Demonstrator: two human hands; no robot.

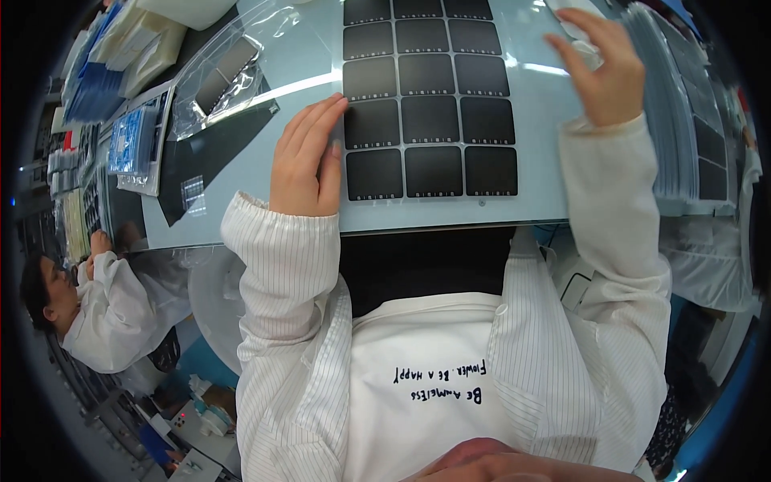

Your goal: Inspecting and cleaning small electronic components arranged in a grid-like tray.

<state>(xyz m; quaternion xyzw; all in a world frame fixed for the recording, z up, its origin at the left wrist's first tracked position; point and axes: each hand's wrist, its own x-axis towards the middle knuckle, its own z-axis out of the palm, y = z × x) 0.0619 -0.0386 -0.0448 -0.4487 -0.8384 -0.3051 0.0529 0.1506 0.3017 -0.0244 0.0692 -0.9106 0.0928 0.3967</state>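
A sheet of dark, round-cornered rectangular panels (pixel 431 122) lies flat on the pale table, in three columns with thin light gaps. Along its left edge rests my left hand (pixel 309 161), fingers stretched out and lying flat, with the fingertips at the sheet's border. My right hand (pixel 606 72) is raised to the right of the sheet's far part, its thumb and fingers apart. Just beyond those fingers is a white, partly shiny thing (pixel 584 53), whose kind I cannot make out. Nothing shows held in either hand.
A tall stack of clear-edged sheets (pixel 662 104) stands at the right. Left are a clear plastic bag (pixel 269 44) with dark pieces, a black sheet (pixel 213 153), and a blue-and-white packet (pixel 132 140). A co-worker in white (pixel 116 313) sits at the far left.
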